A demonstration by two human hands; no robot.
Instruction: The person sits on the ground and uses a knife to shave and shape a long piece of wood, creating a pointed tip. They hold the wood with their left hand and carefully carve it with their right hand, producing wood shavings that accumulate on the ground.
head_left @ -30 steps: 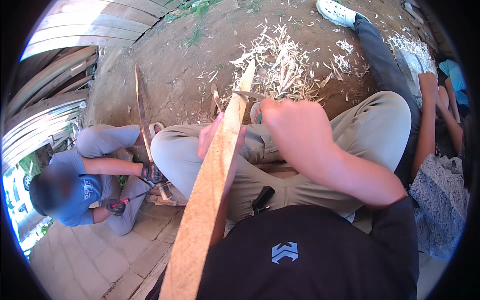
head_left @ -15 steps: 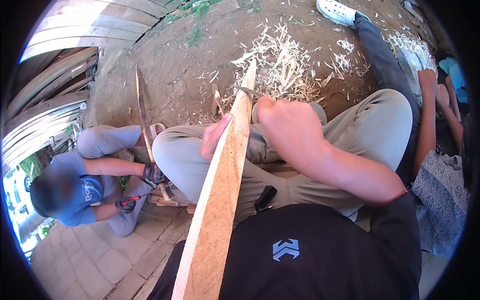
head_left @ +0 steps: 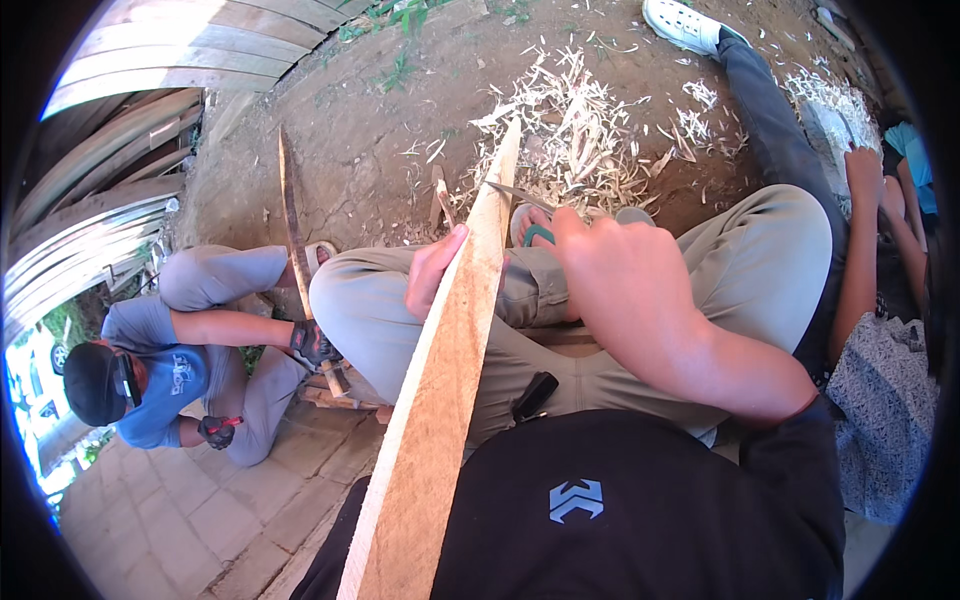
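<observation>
A long pale wooden stake slants up from my lap and tapers to a point over the ground ahead. My left hand is closed round its left side below the tapered part, with some of the fingers hidden behind the wood. In my right hand, shut in a fist, is a knife whose thin dark blade reaches left to the tapered part of the stake. The fist covers most of the handle.
Pale wood shavings lie heaped on the dirt beyond my knees. At left, a crouching co-worker's gloved hand holds a dark curved stick; the other holds a red-handled tool. Another person's leg stretches along the right.
My right hand has moved right and toward me, drawing the knife back along with it. The stake and my left hand have barely shifted. The co-worker's red-handled tool has moved away from the stick.
</observation>
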